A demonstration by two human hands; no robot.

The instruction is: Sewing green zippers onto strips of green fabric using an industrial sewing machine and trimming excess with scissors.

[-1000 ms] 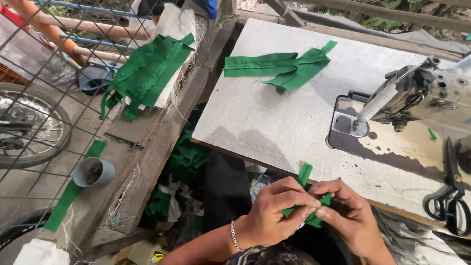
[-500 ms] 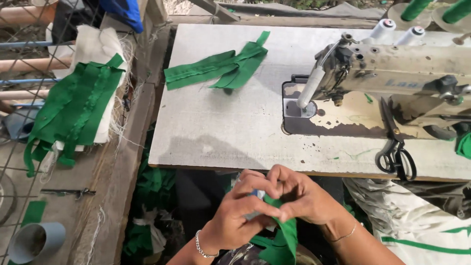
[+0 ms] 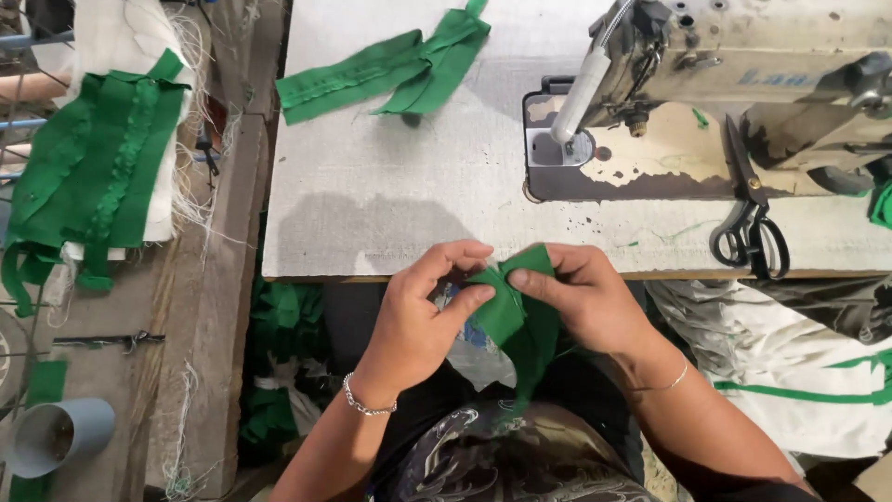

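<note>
Both my hands hold one green fabric strip (image 3: 522, 321) just below the near edge of the grey sewing table (image 3: 390, 204). My left hand (image 3: 423, 311) pinches the strip's upper left part between thumb and fingers. My right hand (image 3: 585, 297) grips its upper right part, and the rest of the strip hangs down over my lap. A bead bracelet sits on my left wrist and a thin chain on my right. The sewing machine (image 3: 725, 74) stands at the table's far right, well beyond the hands.
Black scissors (image 3: 748, 223) lie right of the machine's plate. Two sewn green strips (image 3: 390, 65) rest at the table's far side. More green pieces (image 3: 93, 167) are piled on white cloth at left. A grey cup (image 3: 51, 437) stands on the floor. A white sack (image 3: 799, 363) lies at right.
The view has shifted left and nearer to the table. My hands have lifted the green strip a little and shifted their grip toward its top end.
</note>
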